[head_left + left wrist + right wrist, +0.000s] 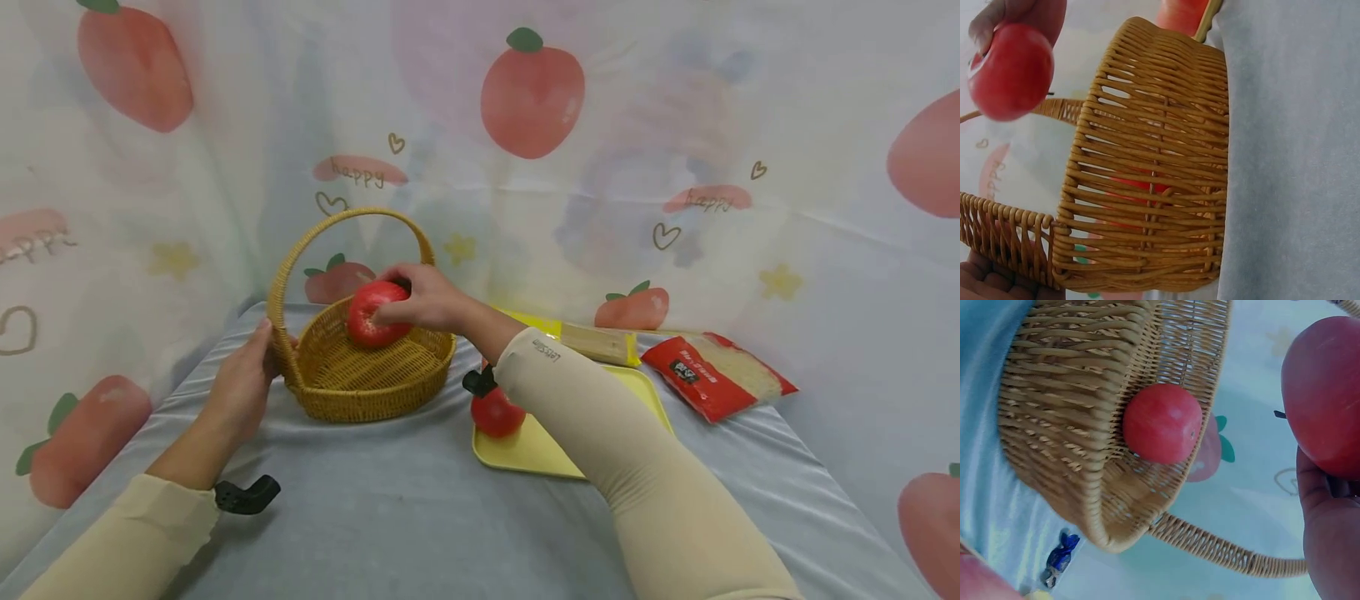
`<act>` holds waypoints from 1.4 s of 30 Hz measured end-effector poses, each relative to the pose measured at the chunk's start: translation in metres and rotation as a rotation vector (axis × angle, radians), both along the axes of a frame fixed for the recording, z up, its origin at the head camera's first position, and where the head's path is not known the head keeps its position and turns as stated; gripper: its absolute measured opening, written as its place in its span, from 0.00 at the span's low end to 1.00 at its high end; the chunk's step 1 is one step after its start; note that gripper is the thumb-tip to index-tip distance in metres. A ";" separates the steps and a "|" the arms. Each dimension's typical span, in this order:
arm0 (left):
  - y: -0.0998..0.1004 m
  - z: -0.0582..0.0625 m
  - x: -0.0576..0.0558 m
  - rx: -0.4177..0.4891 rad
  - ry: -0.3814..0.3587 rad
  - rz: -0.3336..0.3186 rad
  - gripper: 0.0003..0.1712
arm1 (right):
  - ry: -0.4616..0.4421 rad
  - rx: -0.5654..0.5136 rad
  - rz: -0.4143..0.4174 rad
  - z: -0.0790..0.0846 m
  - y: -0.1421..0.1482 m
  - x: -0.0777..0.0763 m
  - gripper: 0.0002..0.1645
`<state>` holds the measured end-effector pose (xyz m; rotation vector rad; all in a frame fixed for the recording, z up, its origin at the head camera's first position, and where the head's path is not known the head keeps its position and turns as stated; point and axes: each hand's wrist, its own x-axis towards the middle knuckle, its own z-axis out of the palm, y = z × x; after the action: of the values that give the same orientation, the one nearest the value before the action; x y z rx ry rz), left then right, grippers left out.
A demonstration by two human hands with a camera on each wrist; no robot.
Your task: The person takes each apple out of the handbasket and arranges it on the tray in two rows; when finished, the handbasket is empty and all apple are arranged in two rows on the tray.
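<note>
A wicker basket point(375, 400) with a tall arched handle stands on the left part of the table. My left hand point(242, 387) grips the foot of its handle on the left side; its curled fingers point(997, 281) show behind the weave in the left wrist view. My right hand point(427, 298) holds a red apple point(377, 315) above the basket's opening, thumb on the near side. The held apple point(1329, 394) is apart from the rim in the right wrist view. Inside the basket lies another red apple point(1163, 424), not distinguishable in the head view.
Right of the basket, a yellow tray point(525, 454) carries a red apple point(497, 414), partly behind my right forearm. Behind it lies a yellow-ended pack of noodles point(600, 342), and farther right a red bag point(720, 375). A blue-wrapped candy point(1060, 557) lies beside the basket.
</note>
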<state>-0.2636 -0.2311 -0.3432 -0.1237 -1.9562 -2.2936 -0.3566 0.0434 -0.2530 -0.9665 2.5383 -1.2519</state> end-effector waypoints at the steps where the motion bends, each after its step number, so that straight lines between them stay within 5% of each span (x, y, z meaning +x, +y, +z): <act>1: -0.001 0.000 0.001 -0.003 -0.002 0.004 0.25 | -0.006 0.003 -0.003 0.000 0.002 0.001 0.31; 15: -0.006 -0.008 0.005 0.057 0.017 -0.027 0.25 | -0.001 -0.033 -0.033 -0.009 0.033 0.012 0.30; 30: -0.006 -0.006 0.003 0.023 0.006 -0.019 0.24 | -0.006 -0.128 -0.067 -0.017 0.080 0.030 0.27; 42: -0.009 -0.009 0.006 0.005 0.000 -0.035 0.27 | -0.027 -0.085 -0.188 -0.028 0.121 0.045 0.30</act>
<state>-0.2581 -0.2399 -0.3518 -0.1587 -1.9632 -2.3196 -0.3111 0.1639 -0.2809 -0.7335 2.6250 -1.4222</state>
